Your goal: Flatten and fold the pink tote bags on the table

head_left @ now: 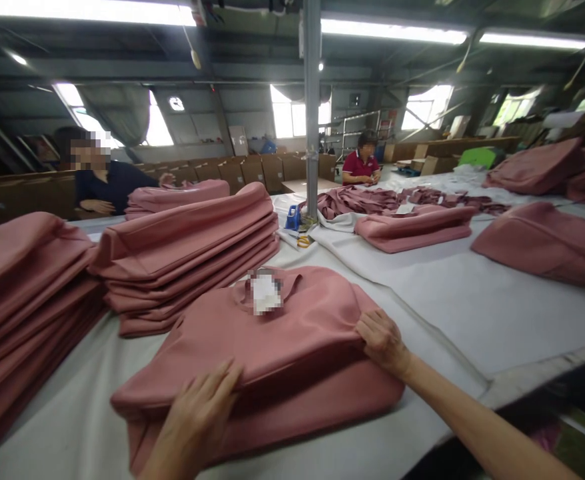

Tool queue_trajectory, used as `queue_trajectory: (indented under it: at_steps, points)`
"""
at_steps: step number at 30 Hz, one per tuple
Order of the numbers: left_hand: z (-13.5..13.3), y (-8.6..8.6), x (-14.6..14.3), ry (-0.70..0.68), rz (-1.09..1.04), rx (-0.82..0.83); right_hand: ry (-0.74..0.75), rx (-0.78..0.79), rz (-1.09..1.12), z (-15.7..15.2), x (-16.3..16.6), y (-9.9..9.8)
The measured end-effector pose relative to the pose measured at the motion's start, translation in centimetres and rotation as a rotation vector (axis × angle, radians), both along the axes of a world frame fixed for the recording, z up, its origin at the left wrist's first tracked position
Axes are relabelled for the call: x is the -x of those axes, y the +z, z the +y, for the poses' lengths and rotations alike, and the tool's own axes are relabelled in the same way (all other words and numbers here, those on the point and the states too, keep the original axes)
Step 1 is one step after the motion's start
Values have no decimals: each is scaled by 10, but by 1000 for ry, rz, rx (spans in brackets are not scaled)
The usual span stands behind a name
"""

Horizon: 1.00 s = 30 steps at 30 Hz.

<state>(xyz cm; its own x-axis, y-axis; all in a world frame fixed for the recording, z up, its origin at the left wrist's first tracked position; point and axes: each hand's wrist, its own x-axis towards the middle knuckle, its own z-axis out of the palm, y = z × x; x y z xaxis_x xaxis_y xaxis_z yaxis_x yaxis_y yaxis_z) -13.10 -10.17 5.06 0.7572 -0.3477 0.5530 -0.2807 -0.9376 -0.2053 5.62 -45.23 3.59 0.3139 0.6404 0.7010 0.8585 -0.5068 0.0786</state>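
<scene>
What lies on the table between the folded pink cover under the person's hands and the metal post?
In the head view, between the pink cover and the post lies bare white table, then yellow-handled scissors and a blue tape dispenser.

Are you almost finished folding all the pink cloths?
Done: two stacks of folded pink cloth sit on the white table. In hand: the left hand and right hand both press on one folded pink piece. Left, probably: a loose heap of pink fabric lies near the pole, with more bundles to the right.

bare table (pixel 472 293) right — fabric stacks (pixel 182 247) block left.
</scene>
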Motion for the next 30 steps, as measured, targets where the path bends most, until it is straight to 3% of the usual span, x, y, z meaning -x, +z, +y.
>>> queue_trajectory:
  at_steps: [3, 7, 11, 14, 19, 22, 26, 30]
  points:
    - [-66, 19, -33, -94, -39, -20, -10, -9, -21, 14, -10, 3]
    - [-115, 0, -71, -18, -87, -173, -29, -10, -46, 25, -12, -2]
    - [-123, -30, -80, 4, -30, -293, -36, -5, -50, 26, -8, -4]
    - [-127, -33, -80, 69, 68, -296, -39, -3, -39, 25, -8, -6]
    - [-138, -13, -99, 213, 353, -242, -68, 16, 4, 28, -13, -10]
    - [-142, 1, -116, 239, 409, -213, -166, -16, 58, 28, -6, -6]
    - [-150, 15, -129, 261, 436, -184, -280, -92, 99, 23, 31, 0]
    - [-163, 21, -135, 269, 496, -141, -163, 128, 256, 18, 75, -12]
